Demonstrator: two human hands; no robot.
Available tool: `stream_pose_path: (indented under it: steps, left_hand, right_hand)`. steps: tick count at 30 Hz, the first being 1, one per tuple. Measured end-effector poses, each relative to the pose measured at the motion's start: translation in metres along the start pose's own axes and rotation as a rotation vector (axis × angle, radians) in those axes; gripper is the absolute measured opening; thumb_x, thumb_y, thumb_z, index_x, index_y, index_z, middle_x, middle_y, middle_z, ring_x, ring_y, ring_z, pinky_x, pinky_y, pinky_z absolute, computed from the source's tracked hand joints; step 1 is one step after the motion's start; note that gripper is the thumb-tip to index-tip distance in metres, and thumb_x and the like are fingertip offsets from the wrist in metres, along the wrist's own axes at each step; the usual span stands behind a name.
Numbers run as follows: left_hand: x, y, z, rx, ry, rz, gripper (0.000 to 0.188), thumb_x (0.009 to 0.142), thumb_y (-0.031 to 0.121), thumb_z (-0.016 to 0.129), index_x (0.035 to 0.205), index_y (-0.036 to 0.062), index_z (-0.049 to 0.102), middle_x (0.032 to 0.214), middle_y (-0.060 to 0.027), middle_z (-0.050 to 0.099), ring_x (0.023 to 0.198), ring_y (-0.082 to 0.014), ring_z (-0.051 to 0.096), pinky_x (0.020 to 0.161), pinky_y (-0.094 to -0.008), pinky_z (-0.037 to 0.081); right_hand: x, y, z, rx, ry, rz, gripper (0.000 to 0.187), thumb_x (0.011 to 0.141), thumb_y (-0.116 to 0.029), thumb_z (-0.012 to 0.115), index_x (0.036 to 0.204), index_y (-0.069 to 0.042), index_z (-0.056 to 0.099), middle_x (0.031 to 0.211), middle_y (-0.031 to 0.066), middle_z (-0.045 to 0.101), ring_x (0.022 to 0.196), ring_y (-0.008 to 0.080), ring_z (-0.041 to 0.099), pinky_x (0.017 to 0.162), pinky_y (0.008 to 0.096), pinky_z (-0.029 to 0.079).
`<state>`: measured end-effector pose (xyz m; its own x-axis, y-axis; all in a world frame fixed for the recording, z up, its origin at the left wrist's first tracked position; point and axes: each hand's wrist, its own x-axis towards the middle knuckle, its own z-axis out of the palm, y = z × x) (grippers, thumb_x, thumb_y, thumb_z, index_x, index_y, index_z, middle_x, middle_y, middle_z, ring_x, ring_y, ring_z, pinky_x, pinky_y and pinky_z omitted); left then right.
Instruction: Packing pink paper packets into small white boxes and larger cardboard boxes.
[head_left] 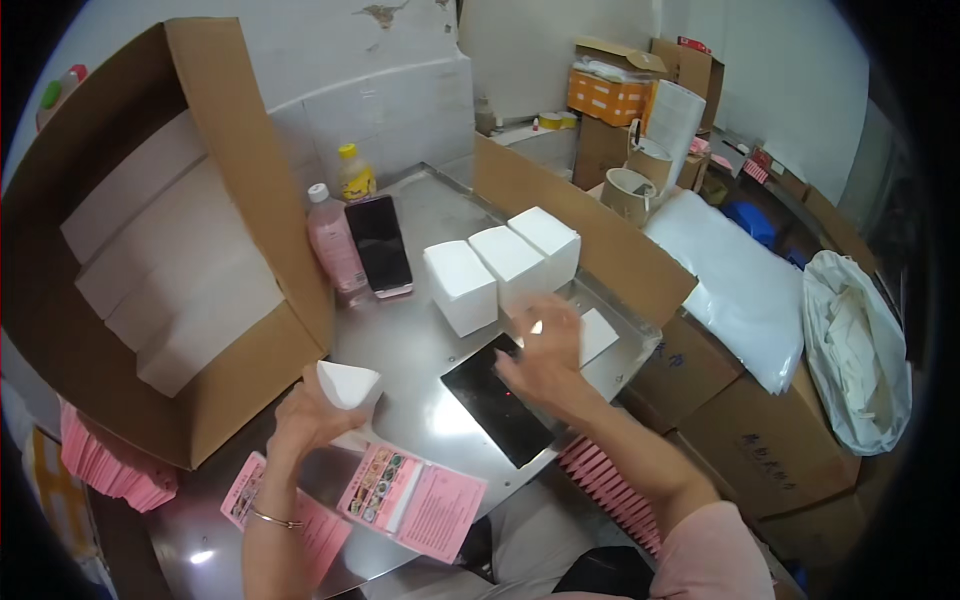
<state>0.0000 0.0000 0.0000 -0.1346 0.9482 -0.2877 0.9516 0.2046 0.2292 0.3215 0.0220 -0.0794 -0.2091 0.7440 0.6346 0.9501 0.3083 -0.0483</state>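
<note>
Pink sleeve [712,555]: wrapped the right upper arm at the near right, closest to the lens, while the bare forearm reached left and far over the table.
Left hand [300,415]: grasped a white paper stack [350,385], fingers wrapped around its side; a thin bracelet [275,521] circled the wrist.
White paper stack: tilted in that grip, above the near left of a metal table [395,335].
Right hand [548,350]: hovered with bent fingers, blurred, at the far end of a black slab [495,405]; whether it gripped anything could not be told.
Black slab: lay flat near the table's near edge, a small red light [508,393] glowing on it.
Paper blocks [508,262]: stood three in a row, just beyond the right hand.
White flat piece [600,337]: lay just right of that hand, partly hidden by it.
Pink leaflets [440,512]: lay at the near edge, some partly behind the left forearm.
Phone [379,245]: leaned at the far left, beside a pink bottle [332,235]; a yellow bottle [355,175] stood farther back.
Open carton [250,420]: filled the left, with white packs [190,270] inside.
Far right: a plastic bag [735,290] and a white sack [855,350] rested on brown boxes [790,440].
</note>
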Motion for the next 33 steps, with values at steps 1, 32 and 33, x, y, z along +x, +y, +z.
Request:
stream_pose_path:
  steps: [1, 32, 33]
  left_hand:
    - [0.002, 0.0, -0.002, -0.115, 0.04, 0.094, 0.084, 0.073, 0.036, 0.074, 0.141, 0.0014, 0.04, 0.124, -0.0214, 0.063, 0.117, -0.0328, 0.062, 0.102, -0.0419, 0.047]
    - [0.177, 0.163, 0.059, -1.208, -0.222, 0.38, 0.055, 0.085, 0.045, 0.066, 0.122, 0.005, 0.059, 0.108, -0.008, 0.062, 0.094, -0.0205, 0.061, 0.071, -0.0365, 0.052]
    - [0.186, 0.177, 0.062, -1.239, -0.133, 0.376, 0.06, 0.084, 0.04, 0.07, 0.127, 0.0017, 0.054, 0.11, -0.0089, 0.061, 0.094, -0.0203, 0.061, 0.074, -0.0386, 0.053]
  right_hand:
    - [-0.02, 0.009, -0.005, -0.004, -0.003, 0.2, 0.083, 0.063, -0.023, 0.083, 0.135, -0.002, 0.047, 0.126, 0.0183, 0.05, 0.122, 0.036, 0.045, 0.096, 0.0519, 0.037]
    - [-0.078, 0.047, -0.055, 0.639, 0.228, 0.865, 0.027, 0.101, -0.022, 0.054, 0.097, 0.004, 0.061, 0.077, 0.001, 0.055, 0.073, 0.0085, 0.045, 0.064, 0.0264, 0.039]
    - [-0.079, 0.035, -0.055, 0.719, 0.242, 0.865, 0.027, 0.102, -0.021, 0.053, 0.094, 0.004, 0.059, 0.074, 0.003, 0.051, 0.072, 0.0102, 0.043, 0.063, 0.0293, 0.039]
